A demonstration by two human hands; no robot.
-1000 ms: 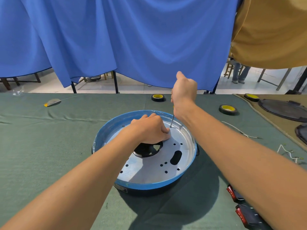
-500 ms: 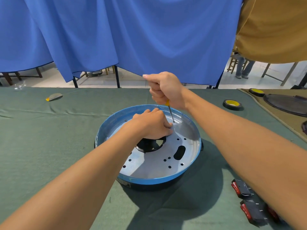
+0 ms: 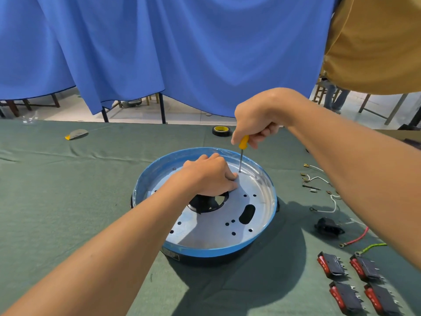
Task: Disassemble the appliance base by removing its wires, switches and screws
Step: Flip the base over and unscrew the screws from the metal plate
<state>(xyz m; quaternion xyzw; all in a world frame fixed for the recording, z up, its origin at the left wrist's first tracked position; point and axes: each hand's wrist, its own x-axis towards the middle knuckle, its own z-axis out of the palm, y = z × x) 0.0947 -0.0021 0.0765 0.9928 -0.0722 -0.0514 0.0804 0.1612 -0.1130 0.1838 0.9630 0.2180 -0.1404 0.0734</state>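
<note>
**Driver on a far-side screw, base steadied from the middle**

The appliance base sits on the green-clothed table right in front of me, open side up, its silver plate ringed by a blue rim. My right hand is closed around the yellow handle of the screwdriver, fingers curled tight, with the shaft running almost straight down to a screw at the far edge of the plate. I judge that upright hold is there to keep the tip seated while I turn.

My left hand rests on the plate between the central opening and that screw, knuckles up and fingers curled under, the fingertips just beside the driver tip. It looks placed to stop the base spinning and to guard the tip against slipping. I cannot tell whether those fingers pinch anything.

To my right, the parts lie apart from the base, so this looks like the screw stage: four red-and-black switches in a near group, loose wires farther back and a black socket between them. Another screw head shows on the far left of the plate.
</note>
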